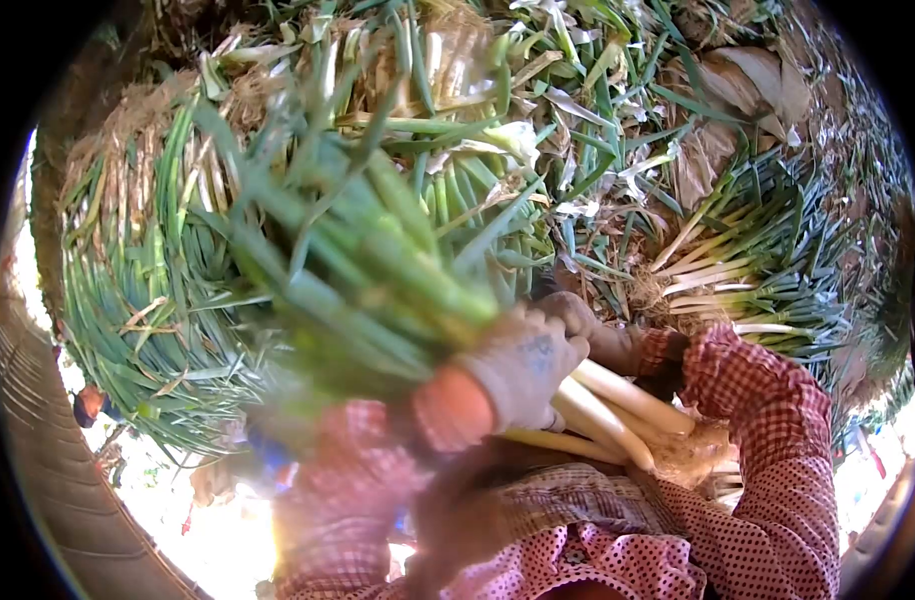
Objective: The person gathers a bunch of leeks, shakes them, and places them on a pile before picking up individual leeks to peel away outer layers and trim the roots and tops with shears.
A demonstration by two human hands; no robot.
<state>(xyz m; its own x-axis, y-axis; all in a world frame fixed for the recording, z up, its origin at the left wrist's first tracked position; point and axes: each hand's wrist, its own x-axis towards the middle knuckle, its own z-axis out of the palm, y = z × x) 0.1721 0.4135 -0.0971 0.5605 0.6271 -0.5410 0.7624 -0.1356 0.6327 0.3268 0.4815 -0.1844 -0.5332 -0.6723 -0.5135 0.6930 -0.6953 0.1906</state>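
Observation:
A bunch of green onions (618,410) lies slantwise in front of my chest, its white stalks and pale root ends toward the lower right. Its long green leaves fan out to the upper left and are smeared by motion. My left hand (523,370), in a pale glove with an orange-red cuff, is closed around the bunch where white turns to green. Just beyond it, my right hand (583,322) is also gloved and closed against the far side of the bunch. Its fingertips are partly hidden behind the left hand.
Piled green onions (158,270) with their roots outward stand at the left, with more at the top. At the right lies a smaller heap of green onions (748,270). Loose leaves and dry brown husks (723,110) litter the ground. A hat brim (53,420) borders the view.

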